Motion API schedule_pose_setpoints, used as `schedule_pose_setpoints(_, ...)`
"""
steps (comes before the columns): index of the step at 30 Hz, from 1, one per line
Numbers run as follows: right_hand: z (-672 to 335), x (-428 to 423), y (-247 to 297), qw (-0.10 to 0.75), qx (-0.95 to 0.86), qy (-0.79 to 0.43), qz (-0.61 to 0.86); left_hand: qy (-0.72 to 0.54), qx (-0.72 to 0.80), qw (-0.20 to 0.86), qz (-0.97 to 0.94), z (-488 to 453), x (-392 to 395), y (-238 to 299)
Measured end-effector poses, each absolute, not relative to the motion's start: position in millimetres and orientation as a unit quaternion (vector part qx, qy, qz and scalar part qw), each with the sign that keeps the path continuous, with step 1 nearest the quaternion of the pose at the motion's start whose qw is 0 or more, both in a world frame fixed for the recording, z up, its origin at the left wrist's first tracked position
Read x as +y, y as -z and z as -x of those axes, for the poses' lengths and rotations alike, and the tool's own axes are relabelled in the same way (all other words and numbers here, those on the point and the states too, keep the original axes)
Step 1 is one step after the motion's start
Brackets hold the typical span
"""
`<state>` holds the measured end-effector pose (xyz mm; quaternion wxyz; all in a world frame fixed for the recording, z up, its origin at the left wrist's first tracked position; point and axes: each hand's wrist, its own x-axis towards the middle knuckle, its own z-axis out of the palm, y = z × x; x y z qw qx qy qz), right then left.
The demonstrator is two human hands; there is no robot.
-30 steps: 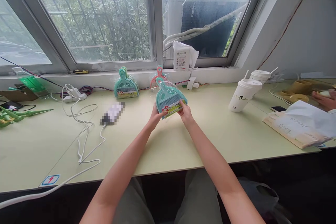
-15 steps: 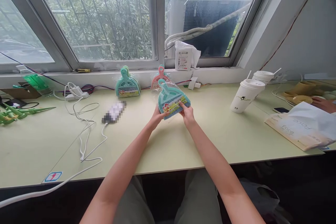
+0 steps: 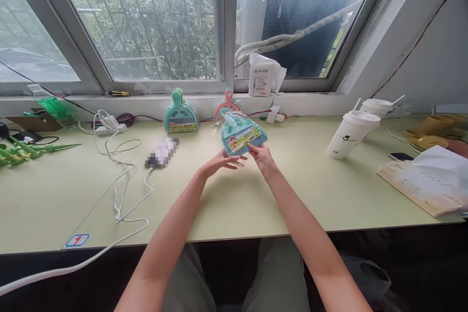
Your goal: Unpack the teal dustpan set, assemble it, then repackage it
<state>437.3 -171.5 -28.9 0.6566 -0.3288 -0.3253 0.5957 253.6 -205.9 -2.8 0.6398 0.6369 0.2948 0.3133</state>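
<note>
My right hand (image 3: 261, 157) pinches the lower edge of a teal mini dustpan-and-brush set (image 3: 241, 134), sealed in clear, crinkly plastic wrap, thumb and fingertips closed on the corner by its printed label. My left hand (image 3: 219, 162) is open, palm tilted up, fingers stretched flat just under the pack's bottom edge; whether they touch it I cannot tell. The pack hangs in the air above the pale green table (image 3: 256, 195), handle pointing up and away from me, tilted slightly left.

I judge it to be light, stiff plastic inside a slippery film, so the wrapper may slide over what it holds. The firm lower rim of the pan, or the looped handle, looks like the surest place to grip.

Both bare forearms reach forward from my lap, meeting near the table's middle, wrists slightly bent.

Farther back, a stack of teal sets (image 3: 181, 118) and a pink set (image 3: 227, 103) lean against the wall under the window sill. A white cable (image 3: 120, 190) loops across the table on my left. Two lidded paper cups (image 3: 349, 134) with straws stand to my right, beside a white paper bag (image 3: 427, 180).
</note>
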Motion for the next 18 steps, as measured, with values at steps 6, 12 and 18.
schedule_pose_setpoints(6, -437.8, -177.1, 18.0, 0.668, -0.33, -0.604, 0.283, -0.392, 0.196, 0.704, -0.559, -229.4, -186.4, 13.3)
schedule_pose_setpoints(12, -412.7, -195.4, 14.7, 0.544, -0.409, -0.677, 0.28, -0.566, 0.197, 0.676, -0.428, -227.0, -175.6, 18.9)
schedule_pose_setpoints(18, -386.7, -219.0, 13.9, 0.444, -0.482, -0.709, 0.261, -0.534, 0.182, 0.649, -0.51, -240.3, -205.9, 8.5)
